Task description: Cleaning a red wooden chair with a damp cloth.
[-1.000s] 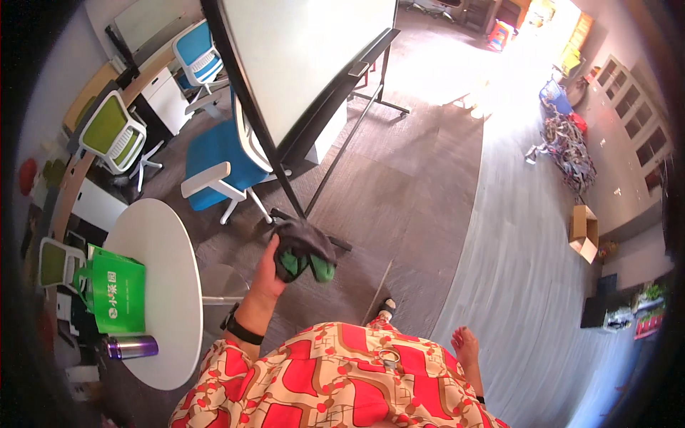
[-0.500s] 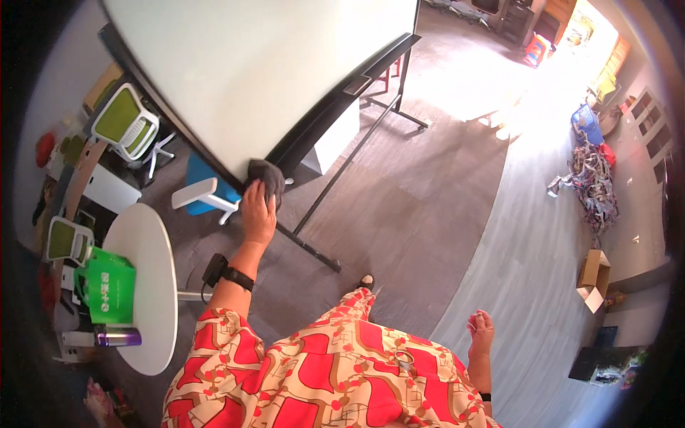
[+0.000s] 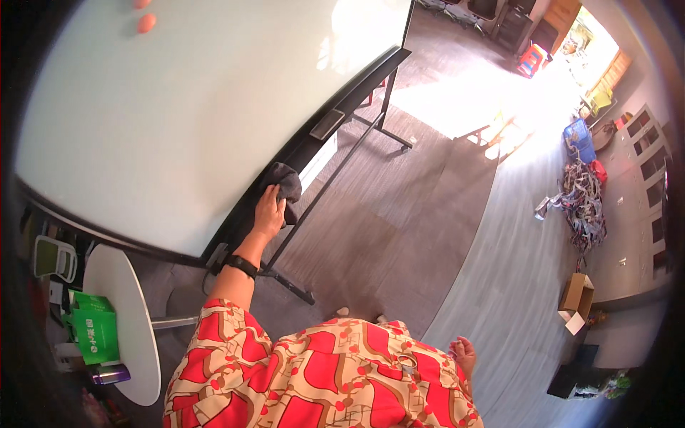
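Big whiteboard [image 3: 164, 121] fills your left side, black ledge [image 3: 303, 148] along bottom. Your left hand [image 3: 268, 214] gripping dark cloth [image 3: 288, 183] at ledge, bunched up probably for decent hold. Right hand [image 3: 463, 351] hangs aside, fingers slack, looks empty.

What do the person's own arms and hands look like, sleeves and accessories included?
The left hand is ungloved, with a black wristband behind it. The left sleeve is short, patterned in red, cream and brown. The right hand is ungloved too.
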Motion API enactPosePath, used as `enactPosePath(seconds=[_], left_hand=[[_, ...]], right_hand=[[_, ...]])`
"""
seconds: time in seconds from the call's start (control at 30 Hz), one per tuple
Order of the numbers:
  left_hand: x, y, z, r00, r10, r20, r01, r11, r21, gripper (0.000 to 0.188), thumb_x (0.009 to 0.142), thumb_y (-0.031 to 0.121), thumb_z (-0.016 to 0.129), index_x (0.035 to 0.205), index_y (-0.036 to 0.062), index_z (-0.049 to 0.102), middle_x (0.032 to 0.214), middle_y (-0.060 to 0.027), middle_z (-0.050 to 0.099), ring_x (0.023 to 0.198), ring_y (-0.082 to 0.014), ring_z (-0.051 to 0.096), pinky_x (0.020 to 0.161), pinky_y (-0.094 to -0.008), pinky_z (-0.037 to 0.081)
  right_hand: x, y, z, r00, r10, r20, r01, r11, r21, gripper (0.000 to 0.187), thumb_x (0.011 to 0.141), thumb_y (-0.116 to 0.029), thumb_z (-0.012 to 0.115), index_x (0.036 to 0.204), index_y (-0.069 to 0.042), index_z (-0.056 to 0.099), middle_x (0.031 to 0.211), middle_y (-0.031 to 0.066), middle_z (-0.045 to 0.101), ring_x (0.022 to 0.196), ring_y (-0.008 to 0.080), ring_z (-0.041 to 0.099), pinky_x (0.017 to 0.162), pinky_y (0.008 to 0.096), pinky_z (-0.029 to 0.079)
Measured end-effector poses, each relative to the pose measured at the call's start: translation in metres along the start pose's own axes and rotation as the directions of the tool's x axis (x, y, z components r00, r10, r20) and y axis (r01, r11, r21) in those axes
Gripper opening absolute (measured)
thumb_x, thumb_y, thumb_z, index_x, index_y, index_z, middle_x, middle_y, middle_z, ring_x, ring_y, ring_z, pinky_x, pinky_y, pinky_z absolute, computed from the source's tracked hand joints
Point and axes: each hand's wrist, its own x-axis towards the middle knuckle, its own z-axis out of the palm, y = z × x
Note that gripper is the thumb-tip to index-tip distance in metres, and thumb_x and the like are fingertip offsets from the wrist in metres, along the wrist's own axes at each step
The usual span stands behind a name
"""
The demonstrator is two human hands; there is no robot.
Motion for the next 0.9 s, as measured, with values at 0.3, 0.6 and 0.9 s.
enactPosePath(seconds=[0.3, 0.6, 0.9], left_hand=[[0.013, 0.033, 0.009, 0.982, 0.003, -0.187, 0.064, 0.935, 0.35, 0.034, 0.084, 0.017, 0.056, 0.112, -0.0014, 0.05, 0.118, -0.0192, 0.051, 0.107, -0.0361, 0.05, 0.088, -0.0443, 0.042], [-0.001, 0.093, -0.001, 0.541, -0.828, 0.149, 0.575, 0.234, -0.784, 0.035, 0.084, 0.028, 0.047, 0.098, -0.0003, 0.061, 0.096, -0.0108, 0.063, 0.09, -0.0239, 0.06, 0.082, -0.0358, 0.046], [0.136, 0.277, 0.011, 0.731, -0.53, 0.429, 0.291, -0.327, -0.899, 0.041, 0.087, 0.032, 0.047, 0.113, 0.0007, 0.056, 0.108, -0.0121, 0.063, 0.096, -0.0235, 0.062, 0.087, -0.0357, 0.049]], right_hand=[[0.118, -0.044, 0.007, 0.993, 0.014, 0.118, -0.006, 0.998, -0.061, 0.021, 0.088, -0.012, 0.058, 0.106, -0.002, 0.059, 0.088, 0.0061, 0.064, 0.075, 0.0123, 0.06, 0.063, 0.0248, 0.049], [0.306, -0.141, -0.003, 0.973, -0.01, 0.231, 0.027, 0.997, -0.069, 0.016, 0.092, -0.015, 0.054, 0.105, -0.007, 0.06, 0.085, 0.0038, 0.063, 0.071, 0.0093, 0.059, 0.062, 0.0237, 0.049], [0.436, -0.292, 0.098, 0.954, -0.085, 0.288, 0.092, 0.996, -0.008, 0.018, 0.091, -0.018, 0.055, 0.107, -0.009, 0.06, 0.087, 0.0006, 0.063, 0.075, 0.0081, 0.058, 0.067, 0.0233, 0.048]])
